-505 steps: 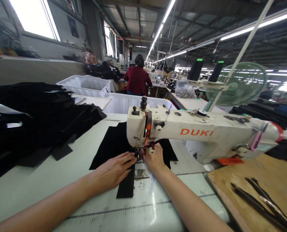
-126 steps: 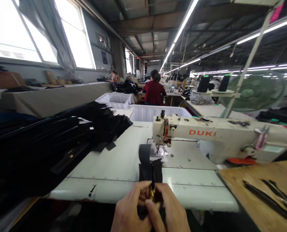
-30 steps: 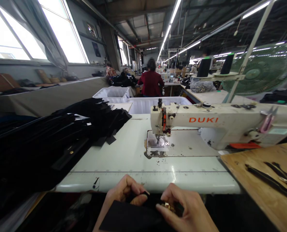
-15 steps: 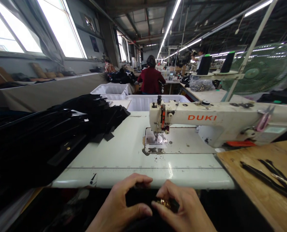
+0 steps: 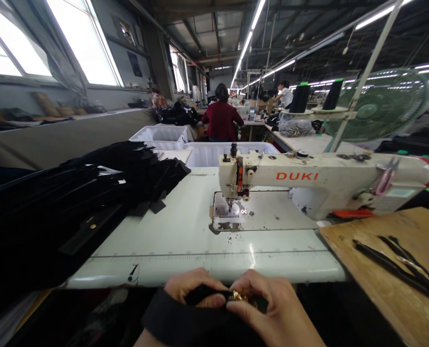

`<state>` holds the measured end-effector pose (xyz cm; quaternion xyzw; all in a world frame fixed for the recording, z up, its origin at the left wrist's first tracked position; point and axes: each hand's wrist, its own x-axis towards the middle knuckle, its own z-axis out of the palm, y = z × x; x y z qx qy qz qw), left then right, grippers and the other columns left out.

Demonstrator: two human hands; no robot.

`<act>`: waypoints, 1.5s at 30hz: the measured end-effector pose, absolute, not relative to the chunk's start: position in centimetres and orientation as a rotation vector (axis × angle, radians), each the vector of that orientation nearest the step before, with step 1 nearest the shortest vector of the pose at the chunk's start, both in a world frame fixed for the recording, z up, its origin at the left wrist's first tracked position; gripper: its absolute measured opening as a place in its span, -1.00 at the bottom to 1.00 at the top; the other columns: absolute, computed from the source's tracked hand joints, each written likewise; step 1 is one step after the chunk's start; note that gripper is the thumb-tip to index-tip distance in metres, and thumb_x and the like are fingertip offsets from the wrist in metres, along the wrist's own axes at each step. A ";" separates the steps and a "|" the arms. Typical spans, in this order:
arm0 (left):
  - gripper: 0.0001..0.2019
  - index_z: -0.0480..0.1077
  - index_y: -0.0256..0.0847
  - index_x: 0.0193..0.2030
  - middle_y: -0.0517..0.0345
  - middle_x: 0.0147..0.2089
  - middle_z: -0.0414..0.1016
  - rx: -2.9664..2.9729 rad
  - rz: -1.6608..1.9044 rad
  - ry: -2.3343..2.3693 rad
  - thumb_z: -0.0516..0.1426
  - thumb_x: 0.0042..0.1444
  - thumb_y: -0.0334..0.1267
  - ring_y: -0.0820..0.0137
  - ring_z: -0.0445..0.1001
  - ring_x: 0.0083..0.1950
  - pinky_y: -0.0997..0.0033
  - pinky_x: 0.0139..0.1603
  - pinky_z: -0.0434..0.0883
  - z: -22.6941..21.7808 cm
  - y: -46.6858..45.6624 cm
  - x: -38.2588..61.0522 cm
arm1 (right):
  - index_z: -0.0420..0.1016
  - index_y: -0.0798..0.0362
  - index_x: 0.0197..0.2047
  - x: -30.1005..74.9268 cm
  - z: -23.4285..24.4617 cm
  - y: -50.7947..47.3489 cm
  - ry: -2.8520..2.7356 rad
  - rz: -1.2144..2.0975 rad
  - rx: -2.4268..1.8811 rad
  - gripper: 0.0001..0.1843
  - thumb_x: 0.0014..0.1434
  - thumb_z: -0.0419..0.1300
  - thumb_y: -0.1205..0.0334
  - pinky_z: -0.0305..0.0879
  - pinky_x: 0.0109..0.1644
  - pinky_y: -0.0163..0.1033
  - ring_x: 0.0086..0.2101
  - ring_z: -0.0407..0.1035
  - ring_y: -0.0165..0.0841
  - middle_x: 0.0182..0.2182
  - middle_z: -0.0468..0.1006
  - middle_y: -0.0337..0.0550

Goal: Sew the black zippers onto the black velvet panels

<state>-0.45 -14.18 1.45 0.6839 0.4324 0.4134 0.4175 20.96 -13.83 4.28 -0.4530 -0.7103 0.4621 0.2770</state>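
Note:
In front of the table's near edge, my left hand [image 5: 194, 282] pinches a black fabric piece [image 5: 185, 320] between thumb and fingers. The fabric drapes over the wrist and down out of view. My right hand [image 5: 277, 306] is closed on a shiny gold-coloured metal piece [image 5: 238, 295], whose exact kind I cannot make out. Its fingertips almost meet those of the left hand, and the metal lies right by the pinched fabric. Beyond both hands stands a white sewing machine [image 5: 265, 168] on its pale table [image 5: 178, 231].
Black fabric pieces [image 5: 91, 193] are heaped on the left. A wooden board [image 5: 366, 279] on the right carries black strips [image 5: 387, 262]. White bins [image 5: 232, 148] stand behind the machine, below a seated person in dark red [image 5: 221, 118]. A green fan [image 5: 376, 106] is at right.
My left hand has closed from an open curve onto the black fabric, which has come up over the wrist. Both hands are now closer together. The view has shifted slightly.

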 end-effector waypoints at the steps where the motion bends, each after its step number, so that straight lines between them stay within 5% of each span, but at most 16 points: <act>1: -0.87 0.63 -0.13 -0.27 0.11 -0.40 0.59 1.751 1.074 1.079 0.30 0.14 -0.15 0.36 0.53 -0.40 0.47 -0.37 0.42 1.4 -14.2 -0.4 | 0.50 0.03 -0.35 20.9 4.1 -13.9 -1.903 1.229 -1.196 -0.85 0.16 0.24 0.14 0.20 -0.37 -0.38 -0.47 0.39 -0.41 -0.52 0.51 -0.30; 12: -0.81 0.59 -0.14 -0.30 0.17 -0.42 0.54 1.756 1.144 1.082 0.23 0.23 -0.11 0.41 0.46 -0.43 0.50 -0.34 0.38 2.3 -15.3 -0.2 | 0.47 0.06 -0.42 20.2 3.4 -13.9 -1.888 1.188 -1.074 -0.83 0.12 0.26 0.15 0.14 -0.45 -0.40 -0.54 0.28 -0.46 -0.59 0.40 -0.33; 18: -0.80 0.64 -0.06 -0.14 0.12 -0.35 0.58 1.675 1.029 1.060 0.31 0.14 -0.07 0.35 0.51 -0.36 0.47 -0.31 0.41 1.8 -14.9 -0.9 | 0.46 0.05 -0.40 20.2 4.1 -14.1 -1.951 1.188 -1.120 -0.83 0.13 0.27 0.15 0.16 -0.40 -0.38 -0.49 0.30 -0.44 -0.55 0.44 -0.32; 27: -0.81 0.57 -0.18 -0.33 0.17 -0.36 0.53 1.661 1.077 1.385 0.24 0.19 -0.12 0.35 0.52 -0.31 0.52 -0.26 0.42 5.0 -14.5 -2.4 | 0.58 0.02 -0.33 20.7 4.7 -12.5 -2.150 1.023 -1.247 -0.91 0.10 0.24 0.36 0.14 -0.35 -0.37 -0.46 0.36 -0.45 -0.49 0.54 -0.32; 32: -0.66 0.48 -0.24 -0.34 0.23 -0.39 0.54 1.250 1.016 1.427 0.32 0.01 0.03 0.38 0.52 -0.39 0.59 -0.42 0.44 6.7 -13.2 -3.4 | 0.59 0.09 -0.43 21.9 5.5 -9.5 -2.153 1.344 -1.122 -0.91 0.04 0.31 0.26 0.18 -0.42 -0.40 -0.51 0.36 -0.48 -0.57 0.50 -0.33; 38: -0.71 0.44 -0.25 -0.33 0.49 -0.48 0.54 0.923 1.208 1.495 0.39 -0.10 -0.17 0.54 0.51 -0.49 0.65 -0.39 0.43 5.1 -11.7 -4.2 | 0.47 0.09 -0.43 22.0 5.2 -7.1 -1.890 2.098 -0.923 -0.61 -0.20 0.52 0.08 0.35 -0.39 -0.42 -0.49 0.35 -0.48 -0.54 0.48 -0.35; 41: -0.62 0.45 -0.23 -0.40 0.52 -0.34 0.60 0.827 1.234 1.493 0.49 -0.30 -0.18 0.53 0.55 -0.41 0.70 -0.33 0.47 4.3 -11.3 -4.9 | 0.41 0.08 -0.46 21.4 4.1 -7.5 -1.843 2.203 -0.852 -0.55 -0.24 0.55 0.04 0.32 -0.39 -0.45 -0.47 0.31 -0.50 -0.55 0.43 -0.38; 45: -0.63 0.48 -0.20 -0.45 0.50 -0.37 0.58 0.847 1.256 1.402 0.51 -0.32 -0.12 0.49 0.55 -0.41 0.69 -0.35 0.49 4.4 -11.9 -4.6 | 0.35 0.04 -0.48 21.0 2.7 -8.3 -1.935 2.069 -0.860 -0.50 -0.25 0.55 0.00 0.14 -0.52 -0.48 -0.52 0.22 -0.52 -0.59 0.36 -0.44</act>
